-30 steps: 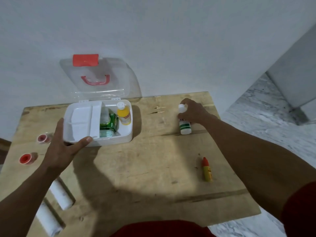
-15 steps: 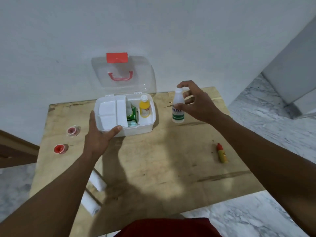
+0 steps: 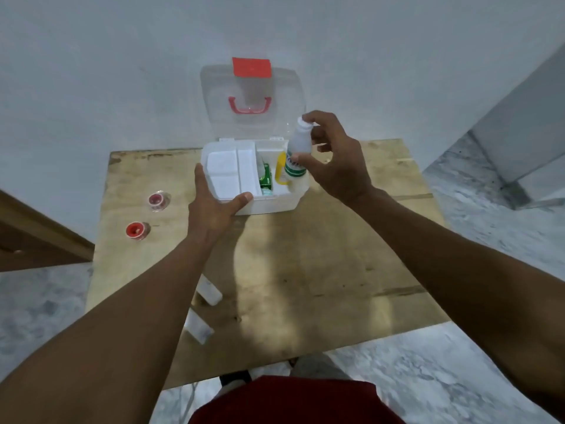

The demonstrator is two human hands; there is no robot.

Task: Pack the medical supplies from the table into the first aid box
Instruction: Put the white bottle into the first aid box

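A white bottle [image 3: 298,154] with a green label hangs over the right-hand compartment of the open first aid box [image 3: 269,203], pinched by the right hand [image 3: 333,160], with fingers at the cap and thumb low on the body. The left hand [image 3: 214,203] grips the box's near left corner, thumb hooked over the rim, steadying it on the worktop [image 3: 305,270].

The bottle tilts slightly and sits directly above a yellow bottle [image 3: 280,169] already standing inside; lowered straight, it would likely knock that one over or wedge against it. A green packet [image 3: 265,180] fills the neighbouring slot, so room looks tight. The light fingertip hold at the cap could also slip and drop the bottle onto the rim. The clear lid [image 3: 253,99] stands upright just behind the hand, and a bump could swing it shut.

Two red tape rolls [image 3: 137,231] lie well to the left, and two white rolls [image 3: 209,290] lie near the left forearm, where a sweep of the arm might push them off the edge.
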